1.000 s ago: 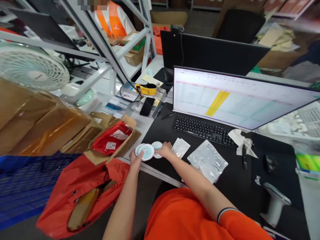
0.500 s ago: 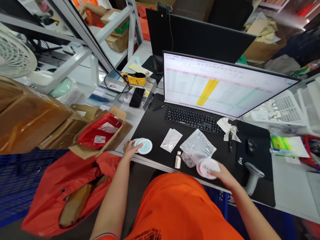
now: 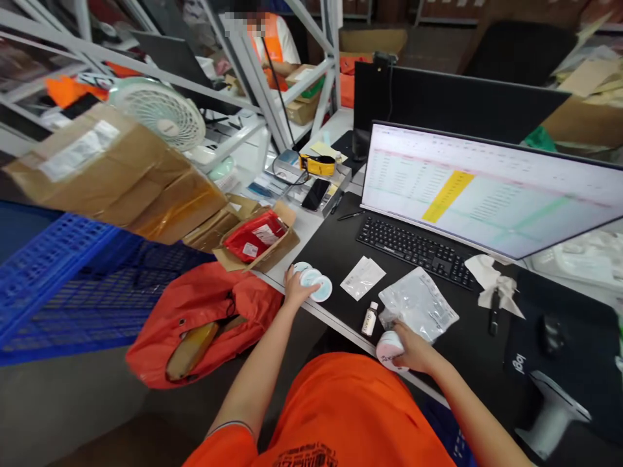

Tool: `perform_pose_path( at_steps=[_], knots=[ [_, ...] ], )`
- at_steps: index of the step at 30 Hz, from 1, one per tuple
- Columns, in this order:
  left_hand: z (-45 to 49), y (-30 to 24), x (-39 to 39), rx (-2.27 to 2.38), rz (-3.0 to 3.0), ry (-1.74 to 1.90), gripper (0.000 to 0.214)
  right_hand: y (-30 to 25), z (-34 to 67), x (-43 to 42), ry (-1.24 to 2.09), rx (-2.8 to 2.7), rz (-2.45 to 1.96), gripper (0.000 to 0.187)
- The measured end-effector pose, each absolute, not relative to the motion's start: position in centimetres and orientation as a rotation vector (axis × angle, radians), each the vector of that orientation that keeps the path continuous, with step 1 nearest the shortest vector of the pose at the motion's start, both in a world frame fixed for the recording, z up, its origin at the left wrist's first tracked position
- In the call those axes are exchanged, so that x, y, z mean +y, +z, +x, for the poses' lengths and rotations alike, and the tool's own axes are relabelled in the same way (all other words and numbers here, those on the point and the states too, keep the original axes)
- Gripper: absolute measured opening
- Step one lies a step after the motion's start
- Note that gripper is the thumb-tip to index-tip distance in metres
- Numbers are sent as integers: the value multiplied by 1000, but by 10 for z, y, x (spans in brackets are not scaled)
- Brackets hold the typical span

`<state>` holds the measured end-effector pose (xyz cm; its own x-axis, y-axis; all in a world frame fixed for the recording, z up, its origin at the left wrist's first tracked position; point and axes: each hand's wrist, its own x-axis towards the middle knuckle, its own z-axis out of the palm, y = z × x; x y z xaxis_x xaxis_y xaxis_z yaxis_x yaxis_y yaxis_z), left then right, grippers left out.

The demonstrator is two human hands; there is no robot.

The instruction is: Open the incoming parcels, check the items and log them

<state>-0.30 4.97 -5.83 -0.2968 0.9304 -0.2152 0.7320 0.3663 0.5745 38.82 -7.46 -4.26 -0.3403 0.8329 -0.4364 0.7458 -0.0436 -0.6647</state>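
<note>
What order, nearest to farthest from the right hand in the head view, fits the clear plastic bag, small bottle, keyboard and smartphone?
From the right hand:
1. Clear plastic bag: just ahead.
2. Small bottle: ahead-left.
3. Keyboard: farther ahead.
4. Smartphone: far left.

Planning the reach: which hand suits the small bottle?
Right, probably: the right hand is nearer the small bottle, though it holds a round pink-and-white container; the left hand sits farther off, on round white discs.

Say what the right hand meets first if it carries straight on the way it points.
The right hand, gripping a round pink-and-white tub, would likely meet the clear plastic bag first; depth is unclear.
</note>
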Motion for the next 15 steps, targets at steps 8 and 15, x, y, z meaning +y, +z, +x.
perform_pose_path(
  at_steps=[8, 15],
  knots=[
    [-12, -54, 56, 2119, 1332, 499, 62, -33, 414, -81, 1403, -1974, -1901, 56],
    [0, -47, 65, 2009, 1309, 753, 70, 25, 446, -77, 1184, -1739, -2041, 64]
  ],
)
